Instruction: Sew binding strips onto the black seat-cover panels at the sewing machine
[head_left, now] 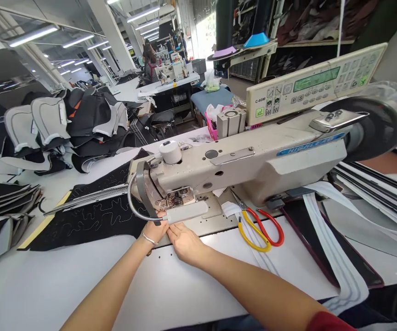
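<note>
Both my hands are close together at the needle end of a cream sewing machine, just under its white lamp. My left hand, with a bracelet at the wrist, lies at the edge of a black fabric panel with wavy pale stitch lines. Its fingertips are partly hidden by the lamp. My right hand rests on the machine bed, fingers curled and pressed down beside the left. Whatever is beneath those fingers is hidden. Scissors with red and yellow handles lie to the right.
A striped white elastic band trails over the table's right side. Stacked black and grey pieces and padded panels fill the left. A control panel stands behind the machine. Another person sits farther back.
</note>
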Available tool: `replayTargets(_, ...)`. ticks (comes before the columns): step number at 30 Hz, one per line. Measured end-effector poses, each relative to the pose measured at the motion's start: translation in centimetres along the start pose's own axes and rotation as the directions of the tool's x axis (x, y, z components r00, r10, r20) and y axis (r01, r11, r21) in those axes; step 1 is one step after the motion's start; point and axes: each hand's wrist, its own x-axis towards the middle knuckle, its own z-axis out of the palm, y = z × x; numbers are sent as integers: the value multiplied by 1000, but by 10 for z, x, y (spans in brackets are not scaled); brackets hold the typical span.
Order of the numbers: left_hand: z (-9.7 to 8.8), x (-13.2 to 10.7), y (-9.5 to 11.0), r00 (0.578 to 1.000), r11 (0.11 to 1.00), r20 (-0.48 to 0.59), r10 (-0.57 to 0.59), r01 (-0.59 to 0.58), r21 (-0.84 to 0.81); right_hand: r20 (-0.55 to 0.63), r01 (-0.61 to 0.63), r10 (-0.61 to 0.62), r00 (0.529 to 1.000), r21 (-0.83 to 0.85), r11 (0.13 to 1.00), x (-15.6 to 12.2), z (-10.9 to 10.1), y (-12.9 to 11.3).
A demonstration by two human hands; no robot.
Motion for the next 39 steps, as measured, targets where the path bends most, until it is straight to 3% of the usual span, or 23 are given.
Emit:
replayTargets(8, -2, 15, 5, 999, 1000, -39, 10, -11, -24, -36, -23, 24, 999, 7, 1000, -2, 3, 1)
replayTargets(17, 3, 3, 11, 987, 998, -150, 59, -62, -11, -118, -3, 17, 993, 123, 992, 0, -2, 2)
replayTargets(21, 13, 0, 13, 964, 997, -263, -25, 43, 62, -163, 16, 13, 987, 174, 985, -2, -2, 3)
replayTargets(25, 15, 0, 11, 913, 969, -393, -108, 185, 164, -191, 47, -16, 982, 160, 986, -5, 5, 9)
replayTargets(30, 10, 3, 7, 905, 939, -396, -153, 258, 227, -135, 38, -21, 991, 124, 992, -3, 5, 11)
replayTargets(33, -2, -5, -5, 904, 951, -401, -147, 240, 194, -120, 49, -35, 992, 121, 991, -4, -1, 9)
replayTargets(35, -20, -23, -21, 902, 959, -409, -136, 224, 175, -114, 52, -41, 993, 93, 994, -7, -5, 5)
replayTargets(37, -48, -53, -41, 895, 970, -429, -120, 197, 140, -115, 58, -54, 992, 34, 998, -8, -10, -2)
replayTargets(39, -87, -91, -57, 862, 989, -494, -111, 145, 30, -171, 64, -69, 983, -36, 997, -3, -17, -15)
